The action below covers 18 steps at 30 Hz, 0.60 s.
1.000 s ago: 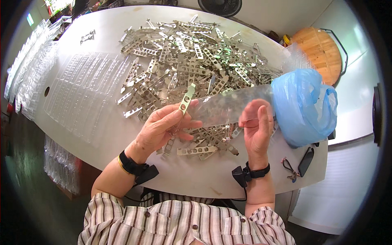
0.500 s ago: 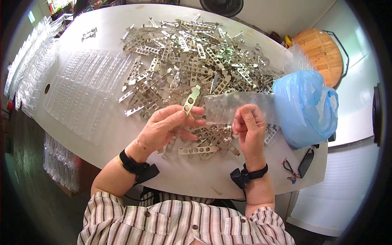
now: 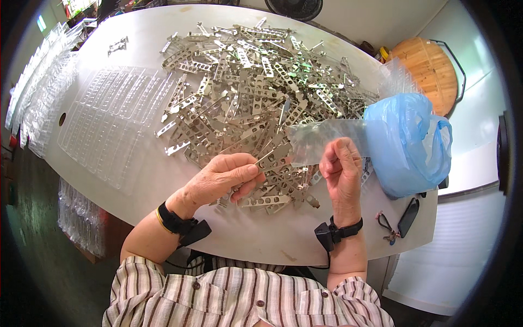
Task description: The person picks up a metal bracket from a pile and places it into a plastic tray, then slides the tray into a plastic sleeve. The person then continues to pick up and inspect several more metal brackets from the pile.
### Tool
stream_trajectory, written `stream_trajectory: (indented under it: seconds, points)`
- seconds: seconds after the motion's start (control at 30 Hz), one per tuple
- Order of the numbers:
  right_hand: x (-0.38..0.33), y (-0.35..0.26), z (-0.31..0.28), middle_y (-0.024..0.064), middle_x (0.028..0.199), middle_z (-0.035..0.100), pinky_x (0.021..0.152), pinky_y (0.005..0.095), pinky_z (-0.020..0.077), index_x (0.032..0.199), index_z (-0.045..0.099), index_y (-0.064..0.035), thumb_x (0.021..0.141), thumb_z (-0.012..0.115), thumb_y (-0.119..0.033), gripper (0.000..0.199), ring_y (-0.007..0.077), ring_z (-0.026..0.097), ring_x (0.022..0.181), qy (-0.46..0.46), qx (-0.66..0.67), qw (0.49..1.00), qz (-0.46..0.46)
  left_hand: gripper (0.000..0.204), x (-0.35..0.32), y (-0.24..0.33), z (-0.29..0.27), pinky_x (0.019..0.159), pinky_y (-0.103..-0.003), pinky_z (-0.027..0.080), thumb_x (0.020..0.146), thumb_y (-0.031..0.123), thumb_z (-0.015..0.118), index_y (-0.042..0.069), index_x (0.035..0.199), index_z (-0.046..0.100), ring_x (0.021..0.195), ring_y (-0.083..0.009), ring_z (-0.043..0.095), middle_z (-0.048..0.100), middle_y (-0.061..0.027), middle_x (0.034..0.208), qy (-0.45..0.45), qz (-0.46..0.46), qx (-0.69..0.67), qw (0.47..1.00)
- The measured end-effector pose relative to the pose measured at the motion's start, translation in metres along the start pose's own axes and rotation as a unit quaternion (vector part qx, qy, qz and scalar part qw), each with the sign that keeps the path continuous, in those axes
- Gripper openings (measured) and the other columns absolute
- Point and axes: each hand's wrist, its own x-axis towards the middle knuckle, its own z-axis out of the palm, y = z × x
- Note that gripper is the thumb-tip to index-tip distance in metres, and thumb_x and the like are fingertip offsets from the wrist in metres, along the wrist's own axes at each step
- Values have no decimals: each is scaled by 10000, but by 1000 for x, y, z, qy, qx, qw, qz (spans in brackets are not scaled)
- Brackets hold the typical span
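Observation:
My left hand [image 3: 226, 177] is closed, thumb against fingers, on a flat metal bracket [image 3: 277, 155] with round holes. That bracket points to the upper right, its far end close to the edge of a clear plastic film [image 3: 310, 143]. The film stretches leftward from the blue plastic bag [image 3: 406, 144]. My right hand [image 3: 343, 169] is curled with its thumb on top, gripping the film's near edge; its fingertips are partly hidden. Beyond both hands spreads a big heap of similar metal brackets [image 3: 253, 90], several of them lying beneath the film.
Clear moulded plastic trays [image 3: 109, 114] lie on the white table [image 3: 229, 234] at the left. More clear trays are stacked [image 3: 41, 87] past the far left edge. Keys [image 3: 391, 237] and a black oblong object [image 3: 408, 217] rest near the right edge. A fan [image 3: 296, 6] stands behind.
My left hand has tipped the bracket from nearly upright to a flatter slant, toward the film. My right hand and the film have shifted a little to the right.

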Motion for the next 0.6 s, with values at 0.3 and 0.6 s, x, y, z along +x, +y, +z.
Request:
stream_trajectory:
  seconds: [0.3,0.6]
  points:
    - [-4,0,5,17,756,604,479,205,408,874,586,-85,980,606,-204,160,70,529,562,-10,-41,999,-9,328,-1,1,0,509,-208,364,1041,287,490,-14,984,608,541,-36,439,520,36,657,-17,4,68,998]
    - [-8,-2,10,19,748,607,485,207,414,885,591,-76,969,624,-190,146,72,528,572,-65,-84,994,17,272,0,-6,3,513,-211,339,1044,263,480,10,1135,523,531,-39,414,483,35,661,-37,20,56,998]
